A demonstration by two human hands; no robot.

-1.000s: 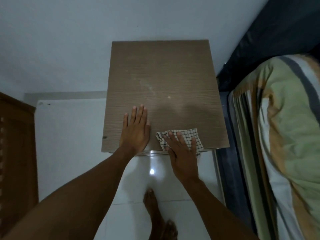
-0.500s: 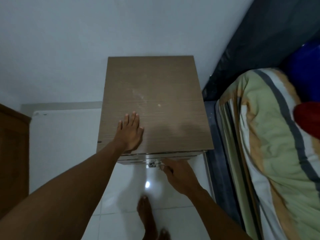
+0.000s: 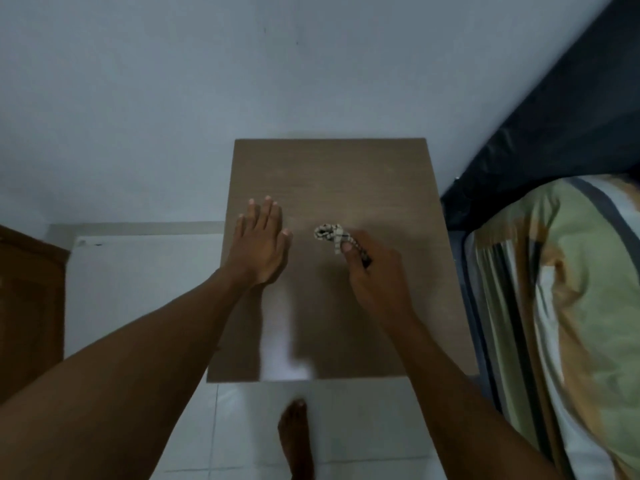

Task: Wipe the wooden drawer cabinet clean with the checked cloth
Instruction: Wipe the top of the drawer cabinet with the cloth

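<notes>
The wooden drawer cabinet (image 3: 346, 174) stands against the white wall, and I see its flat brown top from above. My left hand (image 3: 261, 242) lies flat on the left part of the top, fingers spread a little. My right hand (image 3: 375, 271) is over the middle of the top, closed on the checked cloth (image 3: 329, 233). The cloth is bunched up, and its crumpled end sticks out past my thumb toward the left and touches or hovers just over the wood. A pale glare streak (image 3: 280, 341) runs along the near part of the top.
A bed with a green, tan and grey striped cover (image 3: 571, 289) and a dark headboard or mattress (image 3: 554, 116) lies close on the right. A dark wooden piece of furniture (image 3: 27, 299) stands at the left. White tiled floor and my bare foot (image 3: 294, 438) are below.
My right hand went from the top's front edge down in front of the cabinet, then came back up onto the middle of the top with the cloth bunched. My left hand shifted farther back.
</notes>
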